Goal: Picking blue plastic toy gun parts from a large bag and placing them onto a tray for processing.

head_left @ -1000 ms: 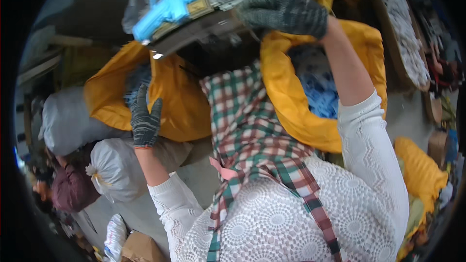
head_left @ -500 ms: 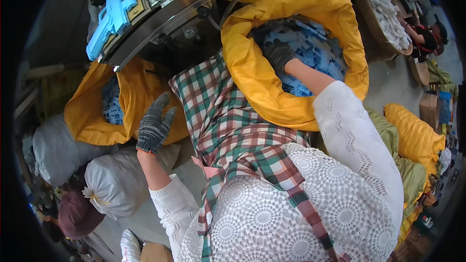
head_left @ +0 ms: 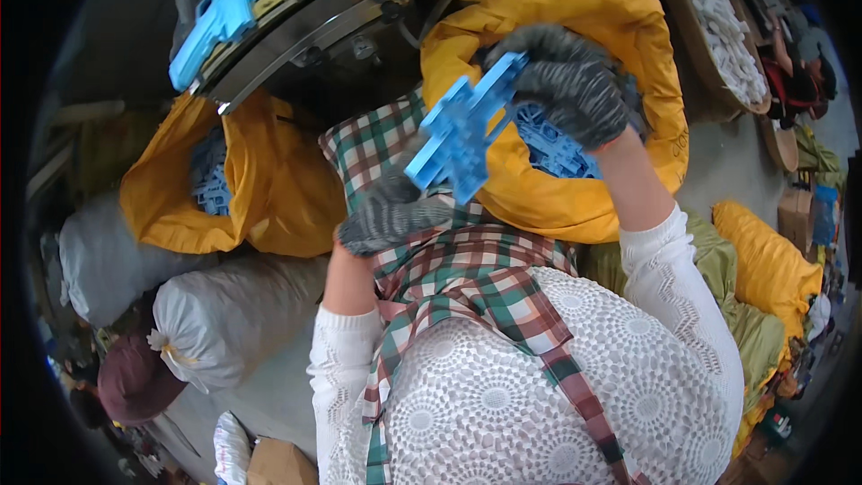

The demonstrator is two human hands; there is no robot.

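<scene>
Dark grey knitted gloves cover both hands. My right hand [head_left: 570, 81] is above the large yellow sack [head_left: 548, 207], closed on the upper end of blue plastic toy gun parts [head_left: 462, 130]; how many pieces it grips I cannot tell. They hang slanted down to the left over my checked apron [head_left: 485, 247]. At their lower end is my left hand [head_left: 391, 220], thumb and fingers apart; whether it touches them is unclear. Inside the large sack, more blue plastic parts [head_left: 552, 148] show below my right hand. A light blue toy gun [head_left: 220, 22] lies on the bench at the upper left.
A metal-edged workbench [head_left: 310, 31] runs across the upper left. Another yellow sack [head_left: 260, 198] with blue parts stands below it, beside stuffed white sacks [head_left: 233, 314]. A long container of white pieces [head_left: 714, 27] is at the upper right, near another person [head_left: 795, 81]. Yellow and green sacks [head_left: 763, 251] lie right.
My right hand has come up out of the large sack with blue toy gun parts. My left hand has moved right, across the apron, toward them.
</scene>
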